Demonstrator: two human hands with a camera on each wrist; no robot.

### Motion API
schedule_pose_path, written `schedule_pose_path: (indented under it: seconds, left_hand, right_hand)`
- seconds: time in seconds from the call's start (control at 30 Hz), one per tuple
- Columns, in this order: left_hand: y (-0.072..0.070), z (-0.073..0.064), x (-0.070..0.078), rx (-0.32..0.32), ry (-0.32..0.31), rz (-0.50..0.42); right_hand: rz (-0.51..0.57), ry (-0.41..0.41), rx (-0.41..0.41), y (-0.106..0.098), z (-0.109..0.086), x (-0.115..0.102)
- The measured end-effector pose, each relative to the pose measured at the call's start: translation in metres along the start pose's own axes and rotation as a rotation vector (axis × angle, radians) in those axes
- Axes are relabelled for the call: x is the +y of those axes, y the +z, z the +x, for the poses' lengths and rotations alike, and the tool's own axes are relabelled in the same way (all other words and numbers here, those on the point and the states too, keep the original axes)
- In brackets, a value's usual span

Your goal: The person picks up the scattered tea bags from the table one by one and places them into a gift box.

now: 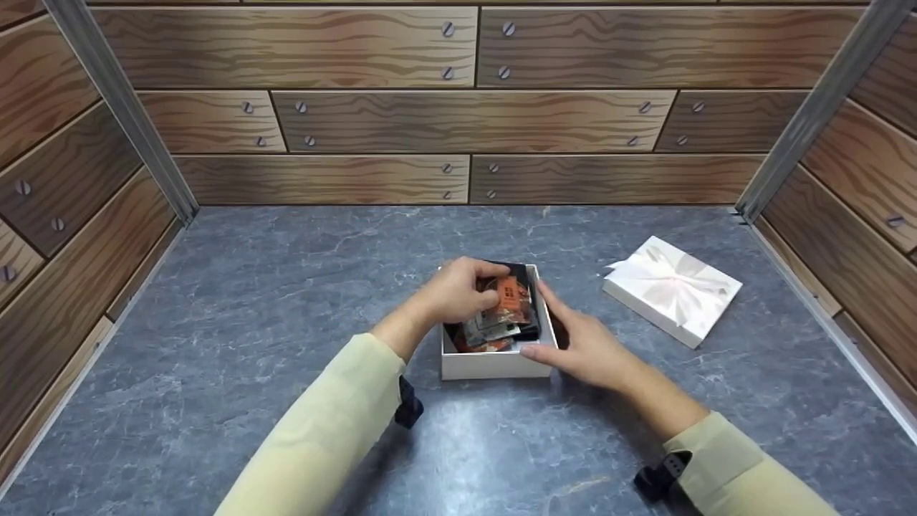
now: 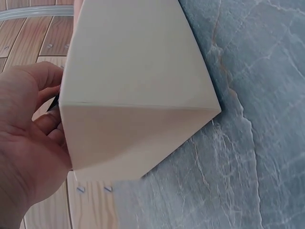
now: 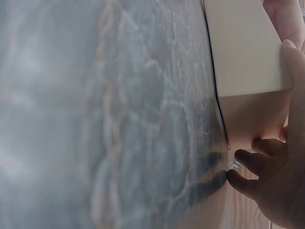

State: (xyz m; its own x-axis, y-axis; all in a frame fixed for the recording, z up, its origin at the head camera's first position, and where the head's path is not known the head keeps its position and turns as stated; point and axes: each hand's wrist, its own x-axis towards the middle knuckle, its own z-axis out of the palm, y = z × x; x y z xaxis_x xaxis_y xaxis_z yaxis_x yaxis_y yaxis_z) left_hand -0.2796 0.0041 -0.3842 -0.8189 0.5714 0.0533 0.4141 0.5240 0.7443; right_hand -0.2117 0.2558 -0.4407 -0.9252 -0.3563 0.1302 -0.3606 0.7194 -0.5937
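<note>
An uncovered white box (image 1: pixel 494 365) sits mid-table, holding clear packets with orange and silver-grey parts beside something black (image 1: pixel 529 330). My left hand (image 1: pixel 462 290) reaches in over its left side, thumb and forefinger pinching a clear packet with an orange label (image 1: pixel 510 295). In the left wrist view, the box wall (image 2: pixel 138 57) hides most of the left fingers and the packet. My right hand (image 1: pixel 587 347) holds the box at its near right corner, thumb on the front rim and fingers along the right side. The right wrist view shows the thumb (image 3: pixel 293 55) over the rim.
To the right of the box lies a white lid (image 1: pixel 673 290) with a pale ribbon bow. The grey marbled tabletop (image 1: pixel 286 272) is bounded by wood-patterned walls (image 1: pixel 372 118) at the back and sides. Black wrist cameras (image 1: pixel 408 405) sit on both sleeves.
</note>
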Motion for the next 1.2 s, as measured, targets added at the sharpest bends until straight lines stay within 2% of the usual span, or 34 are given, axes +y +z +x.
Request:
schedule_pose_path:
  seconds: [0.17,0.43,0.53,0.87,1.03,1.2]
  left_hand:
    - [0.004,0.001,-0.001,0.002,0.016,0.070]
    - [0.010,0.006,-0.002,0.011,0.075,0.240]
    - [0.012,0.007,-0.003,0.011,0.066,0.309]
    - [0.013,0.005,0.004,0.023,-0.022,0.544]
    - [0.013,0.006,0.006,0.018,-0.053,0.594]
    - [0.013,0.005,0.008,0.040,-0.032,0.599]
  right_hand:
    - [0.004,0.001,-0.005,0.000,0.000,0.001]
    - [-0.011,0.030,-0.018,-0.002,-0.002,0.001]
    - [-0.016,0.033,-0.018,-0.001,-0.002,0.002]
    - [-0.017,0.022,-0.011,-0.002,-0.002,0.001]
    - [-0.012,0.017,-0.010,-0.002,-0.001,0.002]
    - [-0.008,0.019,-0.004,-0.004,-0.001,0.003]
